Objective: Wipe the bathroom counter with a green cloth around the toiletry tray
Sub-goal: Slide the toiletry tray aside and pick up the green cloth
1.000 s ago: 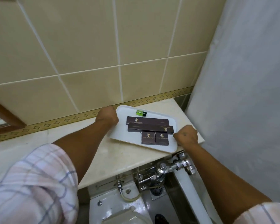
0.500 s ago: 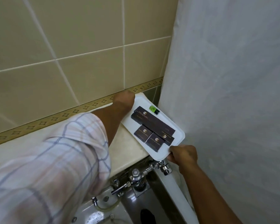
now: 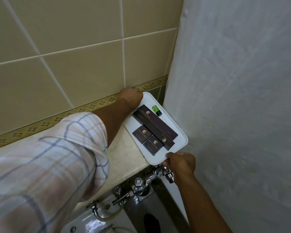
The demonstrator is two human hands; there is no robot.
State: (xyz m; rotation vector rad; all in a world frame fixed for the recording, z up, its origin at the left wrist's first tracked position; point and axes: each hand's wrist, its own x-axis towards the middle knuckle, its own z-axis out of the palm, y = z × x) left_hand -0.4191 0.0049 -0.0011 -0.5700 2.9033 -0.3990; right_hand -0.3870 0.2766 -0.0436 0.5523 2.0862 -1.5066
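Observation:
A white toiletry tray lies at the right end of the beige stone counter, its near corner hanging past the counter's front edge. On it are several dark brown boxes and a small green bottle. My left hand grips the tray's far left corner by the wall. My right hand grips the tray's near corner. No green cloth is in view.
A white shower curtain hangs right beside the tray. Beige wall tiles with a patterned border run behind the counter. Chrome flush valve and pipes and the toilet top sit below the counter's front edge.
Both hands have slid the tray to the right, up to the curtain, and turned it so it lies diagonally. My view has swung right too.

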